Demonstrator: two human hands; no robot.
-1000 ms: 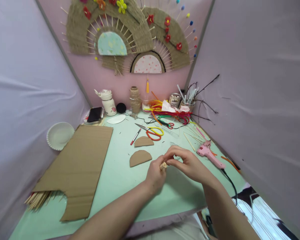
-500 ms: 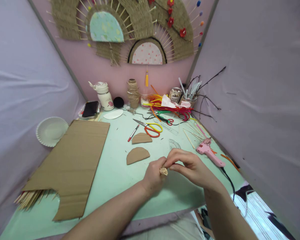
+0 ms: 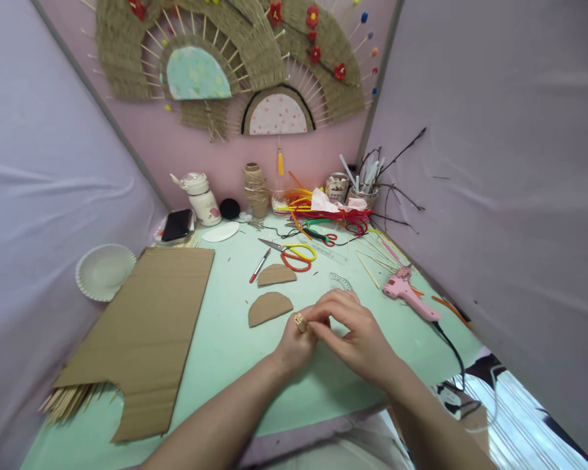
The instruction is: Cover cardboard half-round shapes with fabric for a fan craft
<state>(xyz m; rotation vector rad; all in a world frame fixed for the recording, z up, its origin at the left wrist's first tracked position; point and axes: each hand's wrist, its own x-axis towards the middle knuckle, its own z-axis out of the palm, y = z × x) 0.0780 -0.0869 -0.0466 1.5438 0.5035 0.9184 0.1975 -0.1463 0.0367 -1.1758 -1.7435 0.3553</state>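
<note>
One stick bundle (image 3: 300,322) over the counter (image 3: 225,352), near middle, left hand (image 3: 296,346) wrapped round it. Change in last half second: gap between right hand (image 3: 353,326) and bundle's end narrowed; suggests both hands now work the same bundle. Right fingers curled; pinching a stick or not, cannot tell. Counts: two cardboard half-discs (image 3: 270,308), one glue gun (image 3: 410,294), one pen (image 3: 260,265)

The held sticks (image 3: 300,322) look like bare, matt wood. At left, the board (image 3: 149,336) is matt cardboard, faintly ridged; the half-discs (image 3: 270,309) match it. The scissors (image 3: 285,249) pair metal blades with smooth plastic handles. At right, the glue gun (image 3: 406,291) is smooth plastic. At the far side, the twine (image 3: 257,192) looks rough and fibrous; the right wall (image 3: 500,170) is creased cloth.
</note>
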